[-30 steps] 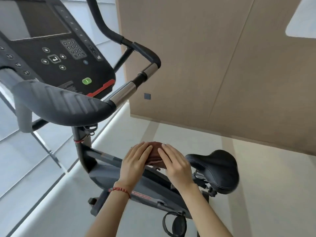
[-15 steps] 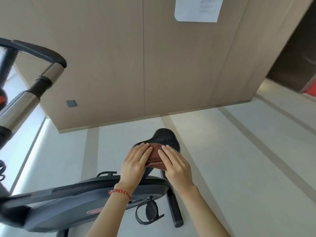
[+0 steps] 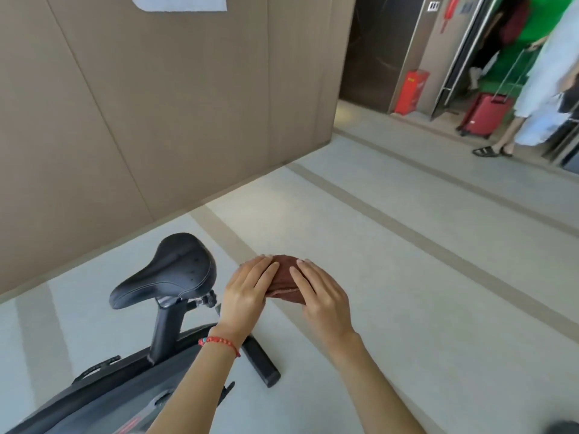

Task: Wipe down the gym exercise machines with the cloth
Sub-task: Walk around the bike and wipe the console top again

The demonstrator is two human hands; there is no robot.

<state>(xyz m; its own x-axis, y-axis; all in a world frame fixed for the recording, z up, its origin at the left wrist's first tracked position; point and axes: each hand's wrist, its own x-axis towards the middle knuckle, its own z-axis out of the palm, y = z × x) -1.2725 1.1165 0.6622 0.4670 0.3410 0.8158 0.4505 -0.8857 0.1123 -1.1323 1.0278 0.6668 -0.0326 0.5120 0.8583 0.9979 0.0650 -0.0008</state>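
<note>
Cloth sits folded between my two hands, out in the air over the floor and just right of the saddle, touching nothing of the bike. My left hand lies flat over its near-left side, fingers together and curled round the edge; my right hand covers the right side the same way, so both are closed on the cloth, pressing it into a thick pad. Only a dark red wedge shows between them.

I judge this a pause between surfaces: the pad is ready, and the saddle is the nearest part not yet under it.

What could go wrong from here? The fold is held by pressure alone (no knot, no tuck that I can see), so if I let go with one hand to reach left, the layers may fall open and trail, and I would wipe with a loose corner instead of a firm face. The saddle is rounded and slopes at the nose, so a flat pad could skid off its side toward the seat post and the clamp knob there, where cloth might snag. My head is also turned toward the corridor, with people and a red suitcase far right; reaching left without looking risks missing the saddle.
</note>
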